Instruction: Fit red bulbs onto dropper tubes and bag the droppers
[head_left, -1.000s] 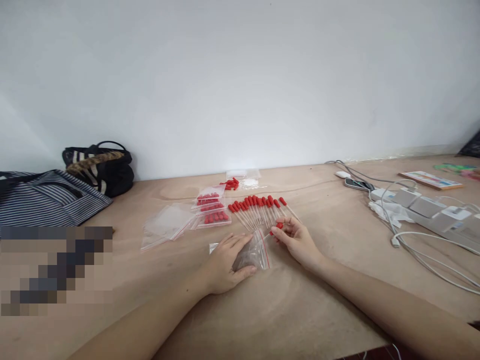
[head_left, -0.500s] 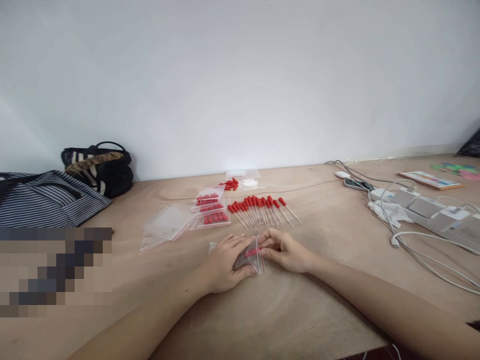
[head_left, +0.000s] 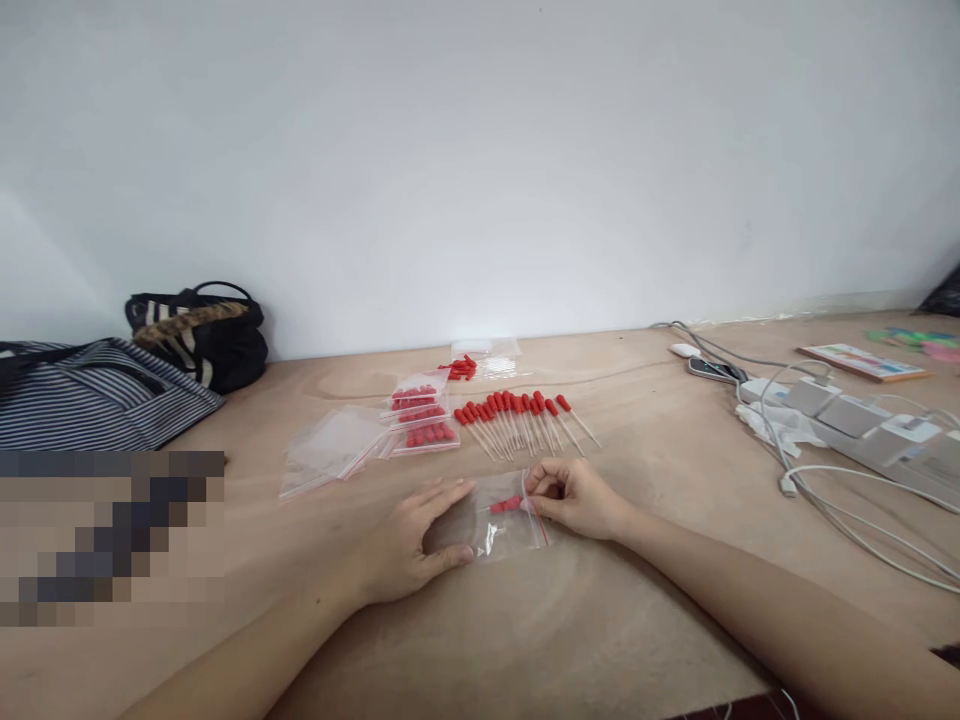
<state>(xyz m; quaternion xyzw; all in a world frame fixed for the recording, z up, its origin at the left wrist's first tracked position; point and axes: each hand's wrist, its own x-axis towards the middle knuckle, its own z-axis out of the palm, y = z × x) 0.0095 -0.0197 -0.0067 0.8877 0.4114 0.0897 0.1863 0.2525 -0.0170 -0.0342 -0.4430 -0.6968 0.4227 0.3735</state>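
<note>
A clear zip-lock bag (head_left: 510, 540) lies flat on the table between my hands, its red-striped mouth to the right. Inside it show red rubber bulbs (head_left: 504, 505); how many is unclear. My right hand (head_left: 574, 500) is closed at the bag's mouth, thumb and fingers pinched beside the red bulbs. Whether the fingertips grip the film, the bulbs or both is hard to see. My left hand (head_left: 420, 540) rests to the left of the bag, thumb and fingers spread, holding nothing. Just beyond lies a row of glass droppers (head_left: 517, 410) with red bulbs.
Filled bags of red bulbs (head_left: 427, 435) overlap flat bags (head_left: 330, 450) at left. Loose red bulbs (head_left: 461, 368) and clear tubes (head_left: 502, 368) lie near the wall. A striped bag (head_left: 112, 390) and black bag (head_left: 232, 350) stand left; a power strip (head_left: 855, 425) with cables lies right.
My left hand has let go of the bag and moved left, its fingers opening. The bag now lies flatter, while my right hand has stayed at its mouth.
</note>
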